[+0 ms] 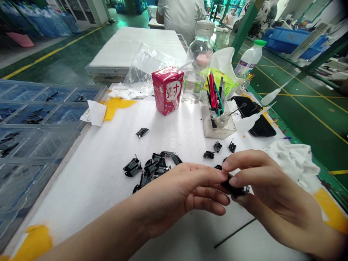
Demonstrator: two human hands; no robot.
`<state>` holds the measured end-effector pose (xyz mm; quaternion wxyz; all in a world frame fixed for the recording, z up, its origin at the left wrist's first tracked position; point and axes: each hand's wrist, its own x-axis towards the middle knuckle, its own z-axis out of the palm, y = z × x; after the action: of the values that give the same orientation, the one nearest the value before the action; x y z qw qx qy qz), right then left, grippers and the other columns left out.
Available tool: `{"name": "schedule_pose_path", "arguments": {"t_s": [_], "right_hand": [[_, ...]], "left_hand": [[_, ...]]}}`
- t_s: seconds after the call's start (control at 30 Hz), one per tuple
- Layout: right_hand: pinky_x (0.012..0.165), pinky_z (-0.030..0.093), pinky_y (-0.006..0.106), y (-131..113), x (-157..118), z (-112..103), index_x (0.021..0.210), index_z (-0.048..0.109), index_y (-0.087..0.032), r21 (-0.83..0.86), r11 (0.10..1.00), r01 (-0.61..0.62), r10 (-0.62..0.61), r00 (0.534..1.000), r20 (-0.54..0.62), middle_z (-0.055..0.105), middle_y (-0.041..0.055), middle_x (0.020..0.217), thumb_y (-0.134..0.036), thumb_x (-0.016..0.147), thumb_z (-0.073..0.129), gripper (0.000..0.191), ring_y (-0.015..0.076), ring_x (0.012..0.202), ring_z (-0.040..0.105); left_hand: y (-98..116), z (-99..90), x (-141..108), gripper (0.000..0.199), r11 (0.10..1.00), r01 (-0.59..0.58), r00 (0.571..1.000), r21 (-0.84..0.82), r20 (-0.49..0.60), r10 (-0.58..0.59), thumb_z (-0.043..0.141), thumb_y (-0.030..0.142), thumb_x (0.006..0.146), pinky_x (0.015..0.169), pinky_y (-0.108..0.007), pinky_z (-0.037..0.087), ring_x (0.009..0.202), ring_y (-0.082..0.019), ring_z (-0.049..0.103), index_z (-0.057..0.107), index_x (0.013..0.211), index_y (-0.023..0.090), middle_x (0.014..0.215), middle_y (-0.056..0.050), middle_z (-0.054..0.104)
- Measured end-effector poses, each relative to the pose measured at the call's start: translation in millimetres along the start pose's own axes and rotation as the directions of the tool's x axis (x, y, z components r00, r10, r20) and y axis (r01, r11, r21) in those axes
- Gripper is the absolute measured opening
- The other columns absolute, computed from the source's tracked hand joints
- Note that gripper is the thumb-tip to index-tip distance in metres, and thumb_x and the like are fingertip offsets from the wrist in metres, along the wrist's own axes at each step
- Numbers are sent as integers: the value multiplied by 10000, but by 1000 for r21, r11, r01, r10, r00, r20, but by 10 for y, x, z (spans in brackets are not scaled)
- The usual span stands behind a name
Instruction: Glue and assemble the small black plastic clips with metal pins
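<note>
A small black part (234, 185) is pinched between the thumb and fingers of my right hand (274, 192). My left hand (198, 186) reaches in from the left with its fingertips touching or very near the same part; its lower fingers are extended and apart. Left of the hands lies a pile of black parts (152, 167) on the white work surface (108, 159). One more black part (142, 132) sits farther back. Several smaller black pieces (208, 155) are just beyond my fingertips. A thin black rod (235, 233) rests below the hands.
Compartment trays (40, 143) stand at the left. Toward the back are a red drink carton (168, 90), a bottle (199, 54) and a tool holder (219, 131). White cloth (292, 159) lies at the right. A person (181, 18) sits beyond the table.
</note>
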<state>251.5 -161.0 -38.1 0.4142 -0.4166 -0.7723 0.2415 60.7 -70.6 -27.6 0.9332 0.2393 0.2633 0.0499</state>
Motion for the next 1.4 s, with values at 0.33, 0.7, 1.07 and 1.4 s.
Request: {"name": "schedule_pose_path", "arguments": {"t_s": [0.33, 0.7, 1.07, 1.4], "right_hand": [[1048, 447, 197, -5, -35, 26, 1261, 531, -278, 80, 991, -109, 113, 993, -40, 507, 29, 1234, -131, 1005, 590, 301, 156, 1200, 484], [957, 459, 197, 6, 54, 51, 1186, 580, -372, 141, 929, -343, 346, 938, -1, 560, -21, 1128, -258, 1074, 504, 177, 126, 1123, 546], [890, 523, 316, 24, 43, 67, 1103, 613, -275, 146, 965, -220, 230, 972, -56, 629, 36, 1054, -194, 1042, 521, 137, 198, 1037, 611], [866, 557, 288, -3, 33, 60, 1170, 570, -311, 75, 947, -311, 315, 948, -51, 624, 26, 1054, -277, 1048, 531, 132, 195, 1044, 631]], "left_hand": [[2, -8, 0, 58, 1000, -24, 999, 5, -33, 25, 760, 165, 793, 601, -113, 565, 611, -61, 624, 751, 782, 109, 654, 13, 676], [-50, 124, -56, 104, 319, -475, 614, 820, 49, 788, 768, 105, 812, 711, -135, 560, 755, -80, 710, 780, 890, 172, 863, 22, 784], [-137, 111, -82, 141, 17, -421, 493, 907, 213, 844, 799, 153, 849, 721, -159, 585, 768, -90, 730, 672, 824, 208, 830, 25, 763], [-153, 89, -110, 155, -86, -390, 463, 917, 276, 842, 767, 179, 891, 744, -150, 584, 797, -76, 734, 626, 859, 234, 874, 31, 764]]}}
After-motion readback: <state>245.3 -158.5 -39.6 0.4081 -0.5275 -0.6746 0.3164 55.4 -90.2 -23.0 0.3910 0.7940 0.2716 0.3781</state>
